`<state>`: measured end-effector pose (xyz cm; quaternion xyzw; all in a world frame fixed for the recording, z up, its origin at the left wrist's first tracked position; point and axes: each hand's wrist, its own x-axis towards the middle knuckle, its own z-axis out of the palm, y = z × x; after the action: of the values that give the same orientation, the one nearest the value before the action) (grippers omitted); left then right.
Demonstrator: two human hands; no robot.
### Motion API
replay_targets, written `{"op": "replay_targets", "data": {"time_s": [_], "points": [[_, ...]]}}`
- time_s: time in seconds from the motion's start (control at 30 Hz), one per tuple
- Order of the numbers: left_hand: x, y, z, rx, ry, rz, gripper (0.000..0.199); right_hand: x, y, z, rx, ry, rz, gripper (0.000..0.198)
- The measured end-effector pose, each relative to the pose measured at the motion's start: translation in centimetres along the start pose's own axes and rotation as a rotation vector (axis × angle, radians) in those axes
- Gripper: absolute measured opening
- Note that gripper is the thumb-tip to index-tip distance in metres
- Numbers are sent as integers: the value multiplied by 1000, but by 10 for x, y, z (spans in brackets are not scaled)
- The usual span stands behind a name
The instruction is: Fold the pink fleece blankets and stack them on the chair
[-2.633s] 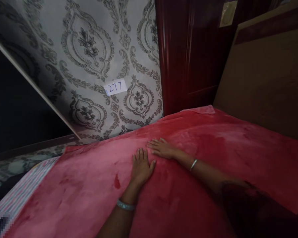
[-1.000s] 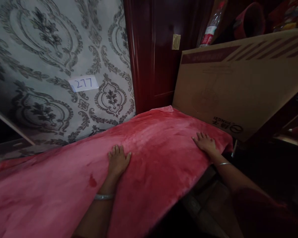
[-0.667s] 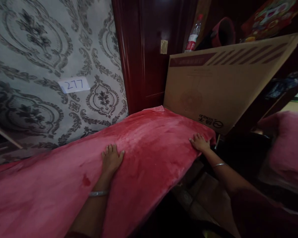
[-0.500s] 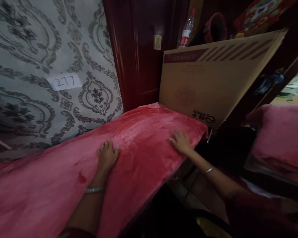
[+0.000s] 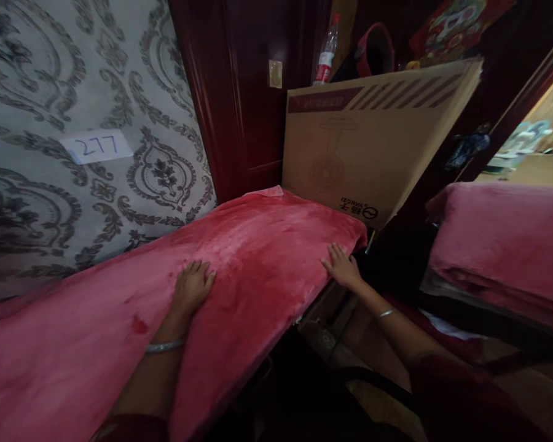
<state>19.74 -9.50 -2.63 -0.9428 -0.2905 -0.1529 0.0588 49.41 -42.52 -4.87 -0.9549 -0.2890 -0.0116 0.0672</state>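
Observation:
A pink-red plush cloth (image 5: 253,288) is spread over a long flat surface along the wall, its nap showing lighter and darker patches. My left hand (image 5: 193,285) lies flat on the middle of the cloth, fingers stretched forward, a silver bangle at its wrist. Near the cloth's front right edge rests my right hand (image 5: 342,267), palm down with fingers extended and slightly apart; a bangle circles that wrist too. Neither hand holds anything. What lies beneath the cloth is hidden.
Behind the cloth's far end stands a large cardboard box (image 5: 373,138). A plastic bottle (image 5: 326,55) with a red cap shows behind it. To the right is a second surface covered by folded pink cloth (image 5: 507,245). A paper marked 277 (image 5: 96,146) hangs on the patterned wall.
My right hand has moved across the cloth toward its front edge. My left hand stays on about the same spot. The whole view has shifted, so the scene sits further left.

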Motion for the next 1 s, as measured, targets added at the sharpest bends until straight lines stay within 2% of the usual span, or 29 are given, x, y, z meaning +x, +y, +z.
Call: {"op": "replay_targets", "data": {"time_s": [0.1, 0.13, 0.2, 0.3, 0.47, 0.57, 0.67, 0.77, 0.83, 0.9, 1.0], "points": [[1, 3, -2, -3, 5, -6, 49, -7, 32, 3, 30, 60, 108, 62], [0, 5, -4, -6, 1, -4, 47, -10, 33, 5, 40, 100, 82, 61], [-1, 9, -10, -12, -15, 16, 44, -17, 19, 9, 72, 175, -56, 59], [-6, 17, -21, -14, -52, 51, 43, -31, -36, 10, 159, 175, -342, 59], [-29, 25, -37, -17, -111, 23, 44, -64, -151, -6, 255, -20, -731, 64], [-55, 25, -39, 16, -120, -27, 54, -79, -201, -11, 253, -104, -870, 67], [-78, 24, -36, 43, -147, -92, 57, -87, -227, -6, 226, -183, -939, 68], [-87, 22, -31, 46, -152, -122, 57, -85, -228, 3, 201, -207, -965, 67], [-88, 22, -30, 40, -154, -127, 57, -76, -214, 6, 178, -191, -921, 65], [-86, 22, -30, 27, -162, -130, 57, -59, -187, 7, 125, -171, -799, 64], [-85, 21, -31, 13, -172, -133, 57, -28, -127, 10, 22, -124, -542, 65]]}}
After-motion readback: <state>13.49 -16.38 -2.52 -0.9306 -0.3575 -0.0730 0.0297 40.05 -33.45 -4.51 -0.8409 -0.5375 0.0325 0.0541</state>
